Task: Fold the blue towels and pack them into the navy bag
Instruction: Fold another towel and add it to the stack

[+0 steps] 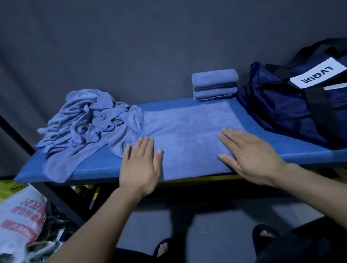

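A blue towel (188,138) lies spread flat across the middle of the blue bench (96,168). My left hand (141,167) rests palm down on its left near edge, fingers apart. My right hand (248,156) lies flat on its right near part, fingers spread. A heap of crumpled blue towels (86,123) sits at the bench's left. Two folded blue towels (215,85) are stacked at the back. The navy bag (312,95) with a white label stands on the right end of the bench.
A dark curtain hangs behind the bench. White and yellow plastic bags (12,227) lie on the floor at the left, beside a black frame leg (65,203). My feet in dark sandals show below, near the bench's front edge.
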